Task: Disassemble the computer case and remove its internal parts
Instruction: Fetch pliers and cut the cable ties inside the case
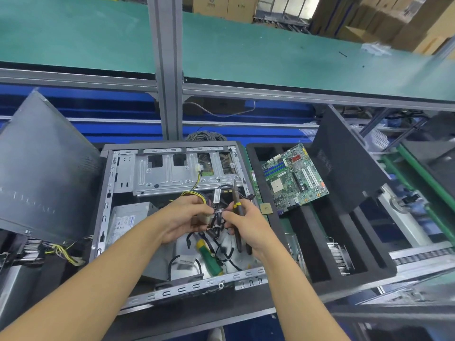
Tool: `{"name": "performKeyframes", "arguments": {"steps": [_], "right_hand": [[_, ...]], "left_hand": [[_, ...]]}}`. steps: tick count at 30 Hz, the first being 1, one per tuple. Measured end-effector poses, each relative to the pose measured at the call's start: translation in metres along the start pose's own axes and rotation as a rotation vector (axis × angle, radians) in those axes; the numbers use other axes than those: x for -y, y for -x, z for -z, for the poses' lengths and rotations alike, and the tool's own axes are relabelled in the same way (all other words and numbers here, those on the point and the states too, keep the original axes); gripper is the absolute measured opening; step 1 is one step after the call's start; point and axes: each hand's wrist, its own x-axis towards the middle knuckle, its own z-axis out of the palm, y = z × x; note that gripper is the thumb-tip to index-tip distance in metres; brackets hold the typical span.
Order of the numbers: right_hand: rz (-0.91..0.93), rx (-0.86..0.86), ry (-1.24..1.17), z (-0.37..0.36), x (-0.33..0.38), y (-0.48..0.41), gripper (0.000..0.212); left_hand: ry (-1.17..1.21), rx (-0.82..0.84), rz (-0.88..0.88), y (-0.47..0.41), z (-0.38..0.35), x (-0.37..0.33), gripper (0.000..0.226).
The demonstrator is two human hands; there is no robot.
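Steel walls of the computer case are lying open on the bench in the head view, with a side panel off and leaning at the left. The motherboard is already sitting out on the black foam tray just beside the case on the right. A loose processor chip is lying near its corner and a finned heatsink is sitting further down the tray, so the larger part of the stripping looks done.

Inside the case, the power supply is sitting by the left wall and the drive cage is spanning the far end. Something that may be a drive is showing through the cage's cut-outs, though the view is too soft there to be sure. The cable bundle is rising from the middle, and a green-handled screwdriver is lying on the case floor beneath the hands.

The left hand is curling around the cable bundle, thumb and fingers pinching it by a pale connector. The right hand is gripping a pair of pliers against the palm, nose pointing away, while its fingertips are pinching at a white tie on the same bundle. Judging by this, the wiring is being freed — the supply, cage and cables are what is left to come out.
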Motion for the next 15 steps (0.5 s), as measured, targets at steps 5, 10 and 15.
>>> {"name": "performKeyframes", "arguments": {"steps": [5,10,15], "right_hand": [[-0.052,-0.102,0.137,-0.002,-0.005,-0.005,0.010],[-0.063,-0.022,0.107,0.006,0.002,0.002,0.011],[-0.155,0.271,0.106,0.035,0.019,0.019,0.020]], "left_hand": [[-0.181,-0.072,-0.026,0.003,-0.009,0.002,0.033],[-0.289,-0.125,-0.075,0.004,-0.016,0.006,0.045],[-0.435,-0.284,-0.194,-0.003,-0.022,0.005,0.032]]}}
